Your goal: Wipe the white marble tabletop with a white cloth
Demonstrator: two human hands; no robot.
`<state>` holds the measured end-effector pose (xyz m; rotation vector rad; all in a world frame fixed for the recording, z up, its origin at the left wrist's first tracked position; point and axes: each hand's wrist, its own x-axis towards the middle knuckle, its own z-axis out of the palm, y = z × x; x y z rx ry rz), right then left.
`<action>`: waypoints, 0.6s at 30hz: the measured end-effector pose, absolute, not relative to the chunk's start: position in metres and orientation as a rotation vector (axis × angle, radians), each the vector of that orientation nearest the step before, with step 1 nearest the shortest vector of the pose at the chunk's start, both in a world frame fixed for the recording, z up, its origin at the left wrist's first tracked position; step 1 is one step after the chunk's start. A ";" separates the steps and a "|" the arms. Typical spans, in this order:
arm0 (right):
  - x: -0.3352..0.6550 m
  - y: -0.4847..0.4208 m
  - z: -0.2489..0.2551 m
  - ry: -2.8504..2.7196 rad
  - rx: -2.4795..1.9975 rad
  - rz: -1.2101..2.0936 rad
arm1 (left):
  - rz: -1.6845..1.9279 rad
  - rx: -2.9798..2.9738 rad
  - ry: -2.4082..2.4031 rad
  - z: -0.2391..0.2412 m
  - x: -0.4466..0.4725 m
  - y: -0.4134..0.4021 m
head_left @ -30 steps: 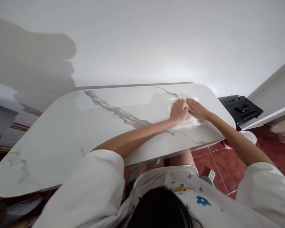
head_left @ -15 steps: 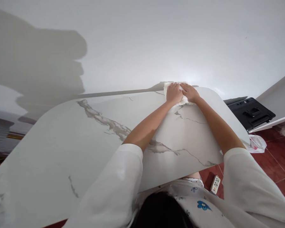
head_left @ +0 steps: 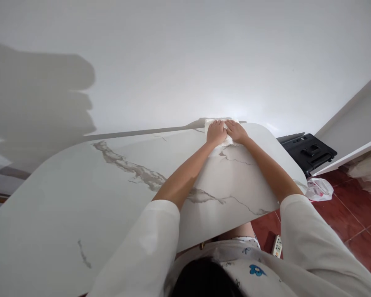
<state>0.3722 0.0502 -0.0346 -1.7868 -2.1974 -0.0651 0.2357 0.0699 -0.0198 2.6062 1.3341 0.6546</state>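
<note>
A white cloth [head_left: 209, 123] lies at the far edge of a white marble table [head_left: 89, 194], up against the wall. My left hand [head_left: 216, 132] and my right hand [head_left: 235, 131] lie side by side on top of it, palms down with fingers stretched flat, pressing it onto the tabletop. Both arms reach across the table from the near side. Most of the cloth is hidden under the hands.
A white wall [head_left: 185, 62] rises right behind the table. To the right, on the red tiled floor [head_left: 352, 210], stand a black case [head_left: 309, 152] and a crumpled plastic bag [head_left: 320, 189]. A small white power strip [head_left: 277, 246] lies on the floor below the table edge.
Both hands have slid the cloth away from me, from the right middle of the tabletop to the far edge by the wall, and my body has leaned forward.
</note>
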 end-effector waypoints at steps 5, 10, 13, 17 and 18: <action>0.351 0.006 -0.028 -2.167 -1.827 -0.017 | 0.633 2.593 1.310 -0.018 0.217 0.032; 0.327 -0.057 -0.017 -2.251 -1.823 -0.020 | 0.589 2.561 1.299 -0.011 0.191 -0.027; 0.317 -0.103 -0.017 -2.277 -1.808 -0.011 | 0.544 2.476 1.317 -0.009 0.174 -0.073; 0.315 -0.166 -0.022 -2.310 -1.694 0.065 | 0.510 2.280 1.259 -0.012 0.160 -0.134; 0.318 -0.180 -0.023 -2.314 -1.675 0.085 | 0.521 2.236 1.229 -0.014 0.160 -0.146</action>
